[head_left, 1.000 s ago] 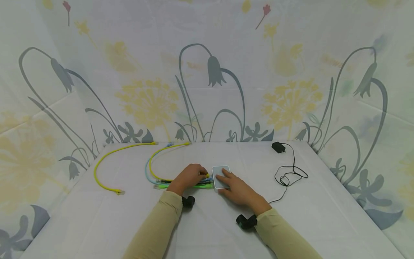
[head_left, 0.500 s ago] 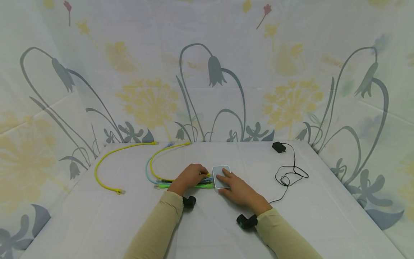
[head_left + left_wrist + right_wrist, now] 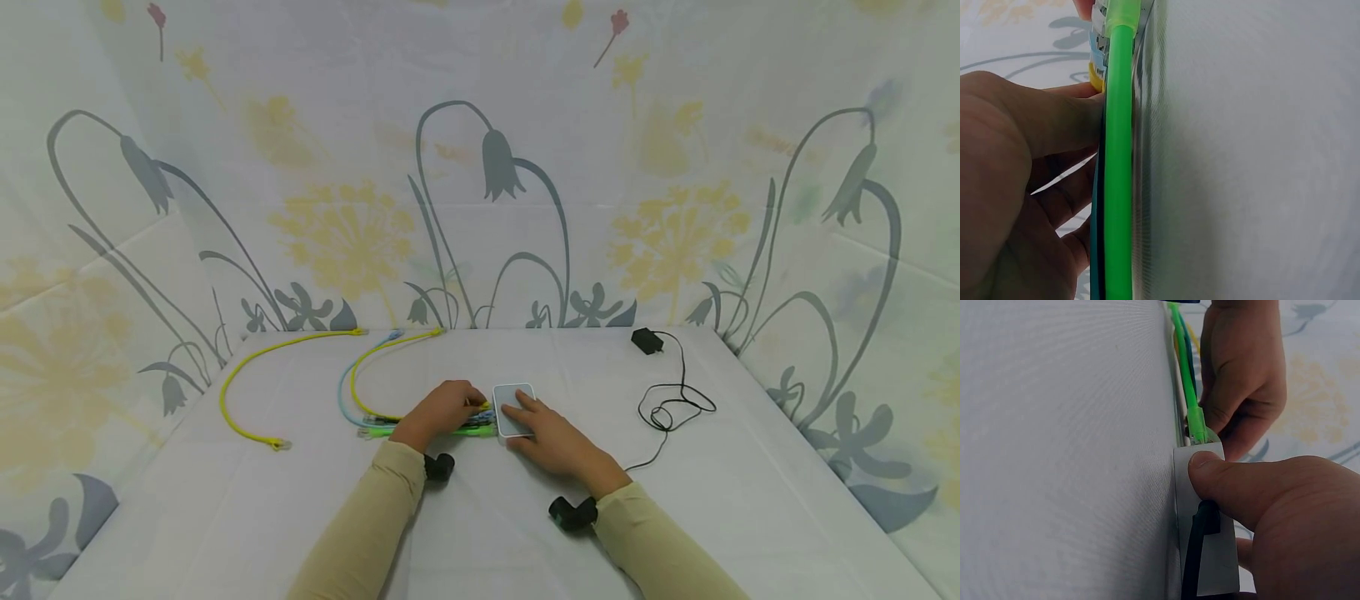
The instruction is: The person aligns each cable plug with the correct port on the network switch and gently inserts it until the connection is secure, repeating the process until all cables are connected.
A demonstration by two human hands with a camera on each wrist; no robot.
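A small white network switch with a grey top lies flat on the white table. My right hand holds it, fingers spread over the top and thumb on the near side wall, beside a plugged-in black cord in the right wrist view. My left hand pinches the end of a yellow network cable at the switch's left side. In the left wrist view a green network cable runs in front of those fingers, its plug at the switch. Light blue and dark cables pass beneath the left hand, partly hidden.
Another yellow network cable lies curved at the table's left. A light blue cable curves towards the back edge. At the back right sits a black power adapter, its thin cord looped on the table.
The left fingers and the yellow cable end have shifted very slightly right towards the switch. The right hand stays on the switch.
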